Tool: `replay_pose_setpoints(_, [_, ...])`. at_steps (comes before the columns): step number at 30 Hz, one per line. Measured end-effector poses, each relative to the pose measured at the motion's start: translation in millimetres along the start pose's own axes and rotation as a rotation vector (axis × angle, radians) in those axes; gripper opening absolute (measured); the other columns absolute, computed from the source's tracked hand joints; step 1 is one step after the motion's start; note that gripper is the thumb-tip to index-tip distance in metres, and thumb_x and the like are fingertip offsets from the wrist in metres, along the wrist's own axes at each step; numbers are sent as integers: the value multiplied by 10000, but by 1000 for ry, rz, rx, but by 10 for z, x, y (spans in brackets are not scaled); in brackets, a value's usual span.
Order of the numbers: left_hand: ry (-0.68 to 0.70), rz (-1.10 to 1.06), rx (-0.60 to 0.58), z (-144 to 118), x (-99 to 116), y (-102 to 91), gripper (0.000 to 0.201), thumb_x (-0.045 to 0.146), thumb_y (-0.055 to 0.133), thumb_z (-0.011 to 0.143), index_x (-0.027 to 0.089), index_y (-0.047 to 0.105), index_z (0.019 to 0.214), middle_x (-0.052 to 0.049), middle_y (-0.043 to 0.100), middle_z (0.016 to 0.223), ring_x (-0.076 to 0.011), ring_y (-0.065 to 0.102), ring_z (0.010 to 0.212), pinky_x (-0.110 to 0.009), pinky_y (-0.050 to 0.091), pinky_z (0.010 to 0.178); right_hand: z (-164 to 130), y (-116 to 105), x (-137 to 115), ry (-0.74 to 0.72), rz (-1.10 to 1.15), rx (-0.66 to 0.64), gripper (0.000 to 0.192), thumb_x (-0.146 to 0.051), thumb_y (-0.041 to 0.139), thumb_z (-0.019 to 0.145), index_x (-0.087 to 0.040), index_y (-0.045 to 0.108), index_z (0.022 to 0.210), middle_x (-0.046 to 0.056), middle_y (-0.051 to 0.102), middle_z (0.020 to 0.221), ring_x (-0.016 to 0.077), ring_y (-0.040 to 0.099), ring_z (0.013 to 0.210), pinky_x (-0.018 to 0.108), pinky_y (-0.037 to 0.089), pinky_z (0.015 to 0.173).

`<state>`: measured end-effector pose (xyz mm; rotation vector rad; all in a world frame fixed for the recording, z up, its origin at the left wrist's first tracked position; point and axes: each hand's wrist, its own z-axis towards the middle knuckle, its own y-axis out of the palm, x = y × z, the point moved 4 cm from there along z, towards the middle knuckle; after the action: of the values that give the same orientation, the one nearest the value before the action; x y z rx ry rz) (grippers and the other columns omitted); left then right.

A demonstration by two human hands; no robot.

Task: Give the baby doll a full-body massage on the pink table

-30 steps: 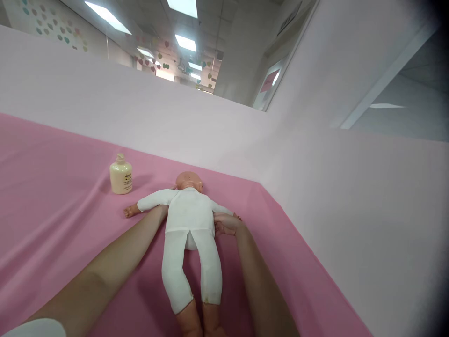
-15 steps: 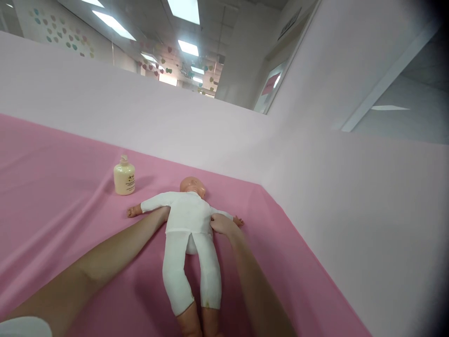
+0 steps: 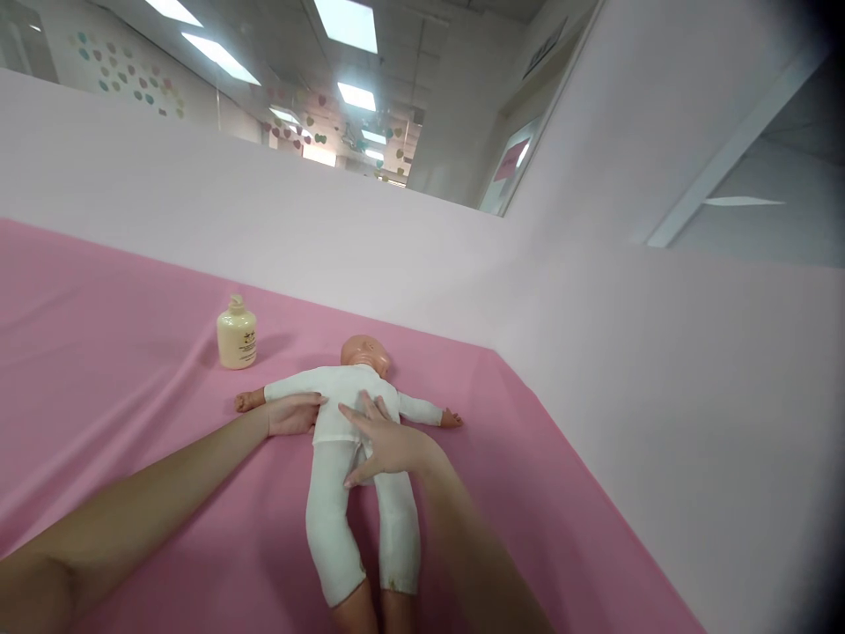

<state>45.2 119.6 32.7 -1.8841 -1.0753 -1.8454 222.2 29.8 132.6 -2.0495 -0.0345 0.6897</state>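
A baby doll [image 3: 353,385] in a white long-sleeved top and white trousers lies stretched out on the pink cloth [image 3: 165,352], arms spread and head at the far end. My left hand [image 3: 295,414] rests at the left side of its trunk, just below the doll's arm, fingers extended and their tips against the top. Over the lower trunk is my right hand [image 3: 391,440], open with the fingers spread and the thumb pointing left. I cannot tell whether its fingertips press on the clothing or hover just above it.
A cream pump bottle [image 3: 237,337] with dark print stands on the cloth, beyond the doll's left-hand arm. White walls [image 3: 370,273] border the cloth at the back and right. Above the back wall is a window [image 3: 277,79] with heart-shaped stickers.
My right hand has come out from the right side of the doll's trunk and moved left over it, fingers now spread. My left hand has slid partly out from beside the trunk.
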Motion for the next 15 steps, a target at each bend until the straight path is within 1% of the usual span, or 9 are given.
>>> replay_pose_setpoints(3, [-16,-9,29,42,18,32,324,384,592,819,109,645,983,-97,712,910,-249,649,1033,-309,470,872,141,121,-30,-12,-45,55,1160,-670,783,606,-442,116,1527,5,-92,1639,403,-212,1464,615,-4,1175])
replay_pose_setpoints(5, [-21,-22,13,69,23,28,308,359,592,827,89,656,961,-88,709,869,-245,655,1023,-299,471,867,221,188,-53,-34,-59,92,1126,-725,733,625,-444,118,1526,0,-85,1640,426,-206,1459,654,-56,1149])
replay_pose_setpoints(7, [-19,-41,-21,75,31,-16,292,345,626,819,84,664,943,-87,712,855,-242,659,1011,-302,474,882,272,230,-77,-50,-72,113,1096,-762,697,630,-454,138,1521,-11,-88,1640,434,-199,1458,672,-77,1135])
replay_pose_setpoints(9, [-32,-43,-30,55,53,-99,283,347,685,795,95,670,923,-92,720,864,-231,665,988,-315,473,915,293,240,-106,-71,-84,130,1041,-771,679,642,-462,195,1511,-26,-78,1640,422,-195,1464,657,-94,1140])
replay_pose_setpoints(10, [-51,-30,-22,35,73,-148,290,356,716,777,103,673,912,-94,725,872,-223,668,972,-321,471,932,294,238,-122,-83,-90,133,1012,-769,675,649,-460,232,1504,-29,-73,1641,417,-192,1466,648,-101,1144])
replay_pose_setpoints(12, [-134,37,-13,-32,137,-238,338,411,762,741,113,685,883,-105,732,875,-218,679,922,-336,477,940,287,224,-153,-105,-107,139,950,-766,664,666,-450,305,1486,-34,-58,1642,409,-179,1472,628,-104,1157])
replay_pose_setpoints(15, [-278,232,-13,-199,331,-346,456,536,735,735,102,710,872,-143,738,880,-245,689,857,-373,502,893,274,203,-179,-102,-141,147,892,-762,662,674,-437,381,1456,-46,-36,1642,406,-153,1479,606,-97,1175])
